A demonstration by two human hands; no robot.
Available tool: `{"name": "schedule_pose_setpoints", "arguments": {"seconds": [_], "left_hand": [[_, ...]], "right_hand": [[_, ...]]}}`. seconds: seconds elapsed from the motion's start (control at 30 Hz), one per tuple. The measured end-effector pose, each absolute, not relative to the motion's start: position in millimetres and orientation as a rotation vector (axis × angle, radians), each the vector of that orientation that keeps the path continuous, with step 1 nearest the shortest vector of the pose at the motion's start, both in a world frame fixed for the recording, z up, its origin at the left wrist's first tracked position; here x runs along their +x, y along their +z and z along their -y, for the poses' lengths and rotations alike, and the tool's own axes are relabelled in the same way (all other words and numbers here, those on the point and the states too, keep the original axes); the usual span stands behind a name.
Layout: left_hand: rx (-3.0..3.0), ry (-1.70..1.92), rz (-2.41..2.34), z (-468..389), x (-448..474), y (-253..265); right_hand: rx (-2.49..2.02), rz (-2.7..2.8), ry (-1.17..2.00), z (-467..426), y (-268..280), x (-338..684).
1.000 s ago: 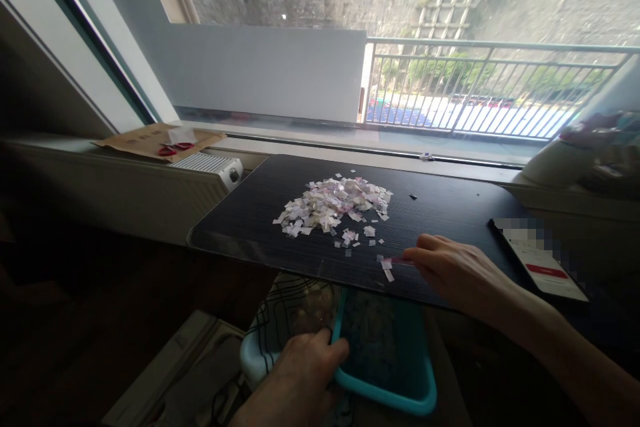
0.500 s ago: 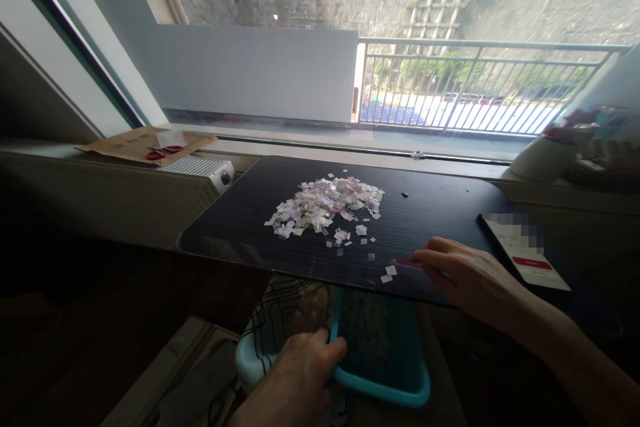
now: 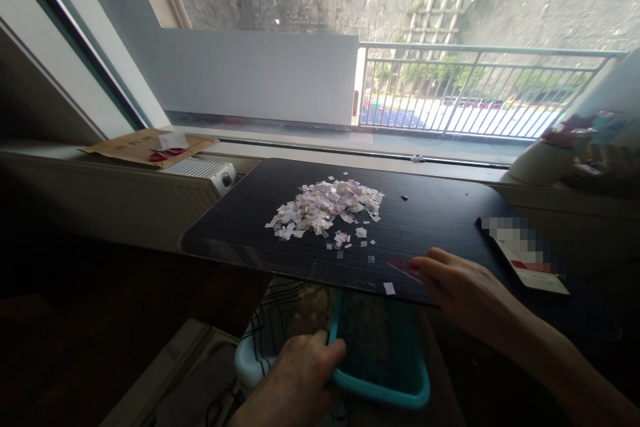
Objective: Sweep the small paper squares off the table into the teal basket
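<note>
My left hand (image 3: 305, 363) is closed on the rim of a turquoise plastic bin (image 3: 383, 395), held just below the table's front edge. Dim pale pieces show inside the bin. My right hand (image 3: 453, 283), low over the front right of the dark table (image 3: 225, 227), pinches a thin pink translucent flat piece (image 3: 403, 268) whose exact kind I cannot tell. Near its tip, one white paper square (image 3: 389, 288) lies close to the edge. Farther back spreads a heap of small cut paper squares (image 3: 325, 203), with several loose ones in front of it.
A phone (image 3: 535, 273) lies at the table's right side. Red-handled scissors (image 3: 167, 154) rest on brown paper (image 3: 110, 147) at the left, beside a white radiator (image 3: 205, 170). A white vase (image 3: 535, 161) stands by the window. Below, a light-blue container (image 3: 250, 357) sits left of the bin.
Of two white squares near the front edge, one is gone from the table and the other lies nearer the edge. The pink piece has tilted and shifted slightly. My left hand stays on the bin.
</note>
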State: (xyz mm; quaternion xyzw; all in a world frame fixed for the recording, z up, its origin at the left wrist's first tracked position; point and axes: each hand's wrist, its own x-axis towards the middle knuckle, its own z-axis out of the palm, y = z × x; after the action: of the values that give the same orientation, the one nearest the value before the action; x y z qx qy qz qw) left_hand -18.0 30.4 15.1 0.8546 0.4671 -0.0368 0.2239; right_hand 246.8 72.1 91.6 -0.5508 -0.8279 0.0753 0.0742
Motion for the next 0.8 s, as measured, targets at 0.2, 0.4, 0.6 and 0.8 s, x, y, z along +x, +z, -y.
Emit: {"name": "schedule_pose_setpoints", "arguments": {"seconds": [0.2,0.4,0.6,0.8], "left_hand": [[2.342,-0.147,-1.292,-28.8,-13.5,15.3],[2.351,-0.088,-1.260,-28.0,-13.3,9.7],[2.336,-0.051,-1.272,-27.1,-13.2,9.5],[2.353,-0.070,-1.268,-26.4,-11.9,11.0]], "right_hand": [[-1.654,2.515,0.181,-82.0,91.6,204.3],[-1.699,2.500,0.092,-102.8,100.1,191.7],[-1.655,2.553,0.162,-101.8,98.7,187.5],[-1.564,2.566,0.166,-100.5,98.2,170.1]]}}
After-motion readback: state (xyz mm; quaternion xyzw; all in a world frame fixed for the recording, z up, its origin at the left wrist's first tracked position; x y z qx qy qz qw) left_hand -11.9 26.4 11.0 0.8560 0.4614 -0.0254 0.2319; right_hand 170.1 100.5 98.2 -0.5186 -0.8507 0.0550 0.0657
